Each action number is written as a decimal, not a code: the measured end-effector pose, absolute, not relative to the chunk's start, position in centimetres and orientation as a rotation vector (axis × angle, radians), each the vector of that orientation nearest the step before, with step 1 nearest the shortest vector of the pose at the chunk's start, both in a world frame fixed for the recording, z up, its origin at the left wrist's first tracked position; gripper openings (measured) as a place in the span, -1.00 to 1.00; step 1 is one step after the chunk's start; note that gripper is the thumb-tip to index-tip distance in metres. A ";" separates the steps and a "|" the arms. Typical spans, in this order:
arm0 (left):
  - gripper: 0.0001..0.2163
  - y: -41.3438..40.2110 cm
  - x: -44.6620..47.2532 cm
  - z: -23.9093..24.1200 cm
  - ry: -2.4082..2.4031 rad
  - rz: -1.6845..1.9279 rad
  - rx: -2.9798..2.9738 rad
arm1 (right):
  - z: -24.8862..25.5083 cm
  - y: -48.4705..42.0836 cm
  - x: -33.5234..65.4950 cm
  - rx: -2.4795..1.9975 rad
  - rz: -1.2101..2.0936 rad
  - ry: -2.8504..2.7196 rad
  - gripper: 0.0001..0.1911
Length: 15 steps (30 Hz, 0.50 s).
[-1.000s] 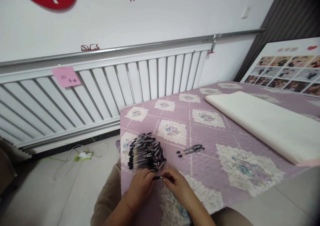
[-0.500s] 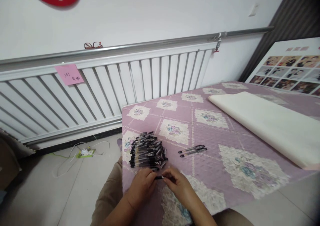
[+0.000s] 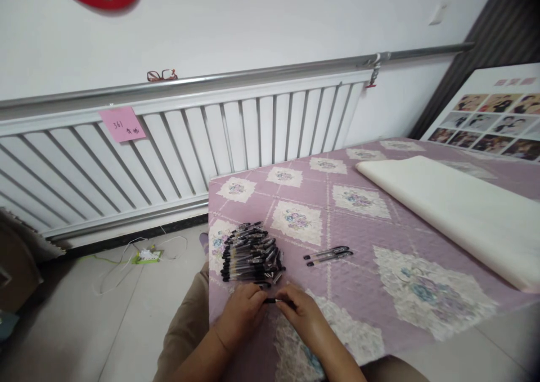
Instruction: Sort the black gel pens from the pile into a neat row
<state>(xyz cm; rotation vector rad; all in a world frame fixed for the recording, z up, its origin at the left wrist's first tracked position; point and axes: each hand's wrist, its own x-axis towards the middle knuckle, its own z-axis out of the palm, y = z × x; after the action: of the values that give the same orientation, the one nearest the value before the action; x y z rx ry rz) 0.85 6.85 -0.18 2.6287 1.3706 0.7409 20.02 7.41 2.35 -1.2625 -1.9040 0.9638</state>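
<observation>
My left hand (image 3: 242,314) and my right hand (image 3: 302,317) meet at the near edge of the purple patterned bed cover (image 3: 379,224). Both are closed on one black pen (image 3: 273,300) held level between their fingertips. Just beyond my hands lies a pile of several black-capped clear pens (image 3: 250,252). Two more pens (image 3: 329,254) lie side by side to the right of the pile.
A long white roll of material (image 3: 451,213) lies across the right of the bed. A white radiator (image 3: 177,140) with a pink note (image 3: 122,124) runs along the wall, red glasses (image 3: 162,75) on the pipe above. Cables (image 3: 143,255) lie on the floor at left.
The view has shifted slightly to the left. My hands stay together on the pen, its visible part between the fingers a little shorter.
</observation>
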 end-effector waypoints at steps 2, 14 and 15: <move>-0.89 6.9 0.9 -0.1 1.364 0.756 2.635 | 2.2 7.4 20.0 -1.256 0.934 -1.922 -0.93; -0.86 7.1 0.8 -0.4 1.355 0.784 2.661 | 2.0 7.5 20.0 -1.268 0.801 -2.010 -0.89; -0.86 7.1 0.8 -0.4 1.351 0.786 2.663 | 2.1 7.4 20.0 -1.259 0.815 -2.004 -0.92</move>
<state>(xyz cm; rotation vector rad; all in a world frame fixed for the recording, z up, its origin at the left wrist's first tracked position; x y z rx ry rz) 0.80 7.09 -0.40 2.6627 1.3511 0.7856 20.03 7.39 2.07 -1.2594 -2.0038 0.8145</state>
